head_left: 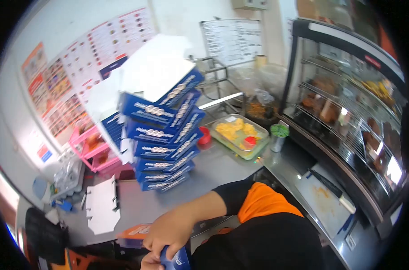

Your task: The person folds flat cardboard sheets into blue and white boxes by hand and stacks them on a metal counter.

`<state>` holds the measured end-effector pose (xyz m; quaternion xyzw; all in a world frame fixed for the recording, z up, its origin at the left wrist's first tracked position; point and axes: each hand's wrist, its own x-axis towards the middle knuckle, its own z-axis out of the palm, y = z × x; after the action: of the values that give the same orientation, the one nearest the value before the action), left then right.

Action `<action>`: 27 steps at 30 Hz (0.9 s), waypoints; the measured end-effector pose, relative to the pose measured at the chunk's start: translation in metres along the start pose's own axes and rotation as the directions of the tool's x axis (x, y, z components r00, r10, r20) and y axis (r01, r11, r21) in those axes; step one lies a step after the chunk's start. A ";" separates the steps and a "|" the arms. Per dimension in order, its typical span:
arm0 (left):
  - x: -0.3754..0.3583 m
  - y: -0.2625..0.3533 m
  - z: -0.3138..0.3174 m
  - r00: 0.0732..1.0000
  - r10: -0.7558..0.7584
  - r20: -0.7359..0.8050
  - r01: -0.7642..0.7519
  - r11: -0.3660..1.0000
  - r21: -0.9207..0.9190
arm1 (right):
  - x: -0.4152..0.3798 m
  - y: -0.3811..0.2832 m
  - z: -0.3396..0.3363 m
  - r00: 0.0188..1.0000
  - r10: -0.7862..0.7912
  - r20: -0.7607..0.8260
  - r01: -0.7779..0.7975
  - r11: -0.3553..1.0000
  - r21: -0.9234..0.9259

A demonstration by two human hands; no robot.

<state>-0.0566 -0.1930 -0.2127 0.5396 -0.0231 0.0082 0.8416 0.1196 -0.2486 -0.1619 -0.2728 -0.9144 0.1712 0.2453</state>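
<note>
At the bottom of the head view, my right hand (170,227) bends over a blue cardboard box (178,261), its fingers closed on the edge. My left hand (151,262) shows only partly at the lower frame edge, its fingers pinched on the same box just below the right hand. An orange panel with white lettering (134,234) sticks out to the left of my right hand. Beyond the hands rises a leaning stack of blue printed boxes (161,148), the top ones with white flaps standing up. A flat white carton blank (102,204) lies on the steel counter (213,168).
Behind the stack are pink baskets (93,146) and a red container (204,136). A tray of yellow food (240,130) and a green-topped can (278,136) stand further right. A knife (332,189) lies on a cutting board (323,202) beside a glass food warmer (344,108).
</note>
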 end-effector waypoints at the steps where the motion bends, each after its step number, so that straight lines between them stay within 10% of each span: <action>1: -0.003 0.001 -0.005 0.999 0.045 0.022 -0.045 0.999 -0.022 | -0.003 0.006 0.003 1.000 0.000 -0.004 0.000 1.000 -0.005; 4: -0.011 0.006 -0.034 0.972 0.235 -0.027 -0.235 0.972 0.002 | -0.008 -0.001 -0.004 0.978 0.208 0.018 -0.200 0.956 -0.213; 6: -0.014 0.006 -0.107 0.950 0.107 -0.294 0.047 0.880 0.473 | -0.002 0.010 -0.002 0.990 0.052 -0.131 -0.083 0.966 -0.244; 8: -0.023 -0.015 -0.167 0.911 -0.054 -0.410 0.298 0.773 0.560 | 0.000 0.007 -0.010 0.946 -0.095 -0.311 0.003 0.959 -0.282; 12: -0.022 -0.028 -0.116 0.980 -0.033 -0.196 0.027 0.999 -0.031 | -0.008 0.017 -0.005 0.901 -0.176 -0.396 0.065 0.959 -0.277; 15: -0.011 -0.026 -0.074 0.967 0.124 -0.221 -0.179 0.952 -0.247 | -0.048 0.020 -0.028 0.868 -0.073 -0.491 -0.191 0.864 -0.465; 17: -0.008 -0.019 -0.080 0.900 0.200 -0.388 -0.309 0.920 -0.241 | -0.086 -0.006 -0.083 0.594 -0.133 -0.794 -0.509 0.702 -0.498; 20: -0.001 -0.012 -0.123 0.642 0.252 -0.724 -0.479 0.870 -0.122 | -0.147 -0.011 -0.188 -0.236 0.005 -0.972 -0.669 0.725 0.166; 21: 0.004 -0.013 -0.143 0.534 0.248 -0.808 -0.503 0.861 -0.068 | -0.182 -0.007 -0.228 -0.120 -0.135 -0.984 -0.928 0.367 0.063; 23: -0.025 -0.044 -0.228 0.420 0.254 -0.872 -0.299 0.945 0.131 | -0.210 -0.004 -0.279 -0.304 0.179 -0.936 -0.822 0.447 0.352; 25: -0.041 -0.058 -0.258 0.327 0.189 -0.926 -0.058 0.982 0.180 | -0.212 -0.004 -0.293 -0.300 0.514 -0.804 -0.747 0.398 0.533; 27: -0.016 -0.051 -0.250 0.248 0.126 -0.960 -0.146 0.985 0.092 | -0.211 0.000 -0.294 -0.228 0.700 -0.677 -0.717 0.349 0.603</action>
<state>-0.0631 0.0132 -0.3641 0.4124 0.4460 0.4065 0.6825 0.4332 -0.3186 0.0048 -0.7849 -0.2819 0.0923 0.5439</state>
